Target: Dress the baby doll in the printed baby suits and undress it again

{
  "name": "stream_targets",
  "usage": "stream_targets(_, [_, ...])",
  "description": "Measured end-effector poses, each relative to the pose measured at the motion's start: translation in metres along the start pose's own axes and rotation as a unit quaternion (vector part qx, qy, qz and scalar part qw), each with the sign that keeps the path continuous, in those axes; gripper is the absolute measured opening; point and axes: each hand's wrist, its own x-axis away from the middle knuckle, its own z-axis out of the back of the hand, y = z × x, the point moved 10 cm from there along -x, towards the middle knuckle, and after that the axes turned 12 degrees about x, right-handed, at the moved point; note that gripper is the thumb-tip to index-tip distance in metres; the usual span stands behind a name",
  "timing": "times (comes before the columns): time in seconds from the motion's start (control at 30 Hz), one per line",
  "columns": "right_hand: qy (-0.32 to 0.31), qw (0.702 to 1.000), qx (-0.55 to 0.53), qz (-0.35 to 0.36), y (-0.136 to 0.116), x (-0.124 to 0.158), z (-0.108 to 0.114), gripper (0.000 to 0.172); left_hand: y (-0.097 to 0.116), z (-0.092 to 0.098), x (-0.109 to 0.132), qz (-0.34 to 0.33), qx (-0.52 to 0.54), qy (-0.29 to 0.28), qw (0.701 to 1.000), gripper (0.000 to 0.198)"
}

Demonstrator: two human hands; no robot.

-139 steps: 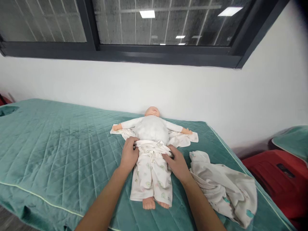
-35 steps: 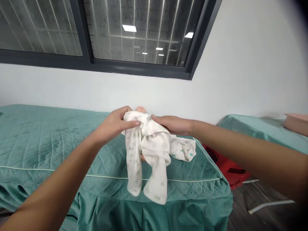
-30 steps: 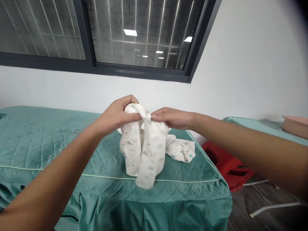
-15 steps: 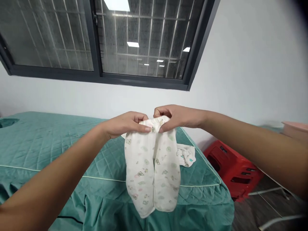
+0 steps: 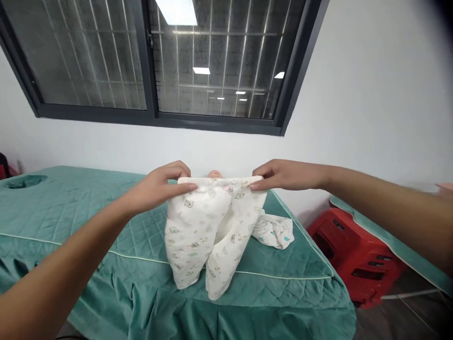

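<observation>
A pair of small white baby pants (image 5: 201,226) with a faint bear print hangs in front of me, legs down. My left hand (image 5: 164,184) pinches one end of the waistband, thumb in front. At the other end, my right hand (image 5: 271,174) grips the band the same way, so it is pulled out straight. Behind the pants lies a crumpled white printed cloth (image 5: 274,231) on the bed. Just above the waistband shows a small skin-coloured rounded thing (image 5: 214,174), mostly hidden by the pants.
The green quilted bed cover (image 5: 134,236) spreads beneath, with a face hole (image 5: 24,182) at far left. Red plastic stools (image 5: 357,255) stand on the floor at right, beside another green-topped surface (image 5: 399,245). A dark-framed window (image 5: 152,66) is in the wall ahead.
My hands have moved apart, stretching the bunched waistband out wide. The pants' legs have swung left and spread, and the skin-coloured thing behind has come into sight.
</observation>
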Motion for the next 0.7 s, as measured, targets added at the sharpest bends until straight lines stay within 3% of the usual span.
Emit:
stream_targets(0.1, [-0.017, 0.995, -0.100, 0.005, 0.010, -0.017, -0.035, 0.043, -0.032, 0.010, 0.001, 0.033, -0.050, 0.074, 0.996, 0.038])
stream_targets(0.23, [0.047, 0.963, -0.262, 0.044, 0.001, -0.061, -0.068, 0.038, -0.068, 0.038, -0.012, 0.068, -0.051, 0.226, 0.970, 0.032])
stream_targets(0.33, [0.102, 0.928, -0.348, 0.084, -0.008, -0.094, -0.067, 0.029, -0.074, 0.060, -0.025, 0.018, 0.038, 0.324, 0.945, 0.024])
stream_targets(0.4, [0.133, 0.918, -0.353, 0.124, -0.012, -0.108, -0.059, 0.029, -0.073, 0.070, -0.031, -0.034, 0.107, 0.355, 0.928, 0.024])
stream_targets(0.47, [0.134, 0.933, -0.297, 0.155, -0.010, -0.114, -0.060, 0.029, -0.074, 0.069, -0.035, -0.070, 0.162, 0.321, 0.930, 0.029])
stream_targets(0.53, [0.064, 0.962, -0.209, 0.164, -0.001, -0.115, -0.086, 0.029, -0.088, 0.049, -0.039, -0.055, 0.203, 0.218, 0.953, 0.030])
stream_targets(0.63, [-0.094, 0.979, -0.074, 0.163, 0.032, -0.104, -0.154, 0.029, -0.139, -0.001, -0.031, 0.056, 0.224, 0.066, 0.971, 0.029])
stream_targets(0.7, [-0.103, 0.979, 0.040, 0.173, 0.060, -0.100, -0.182, 0.027, -0.181, -0.030, -0.021, 0.140, 0.222, 0.040, 0.964, 0.030])
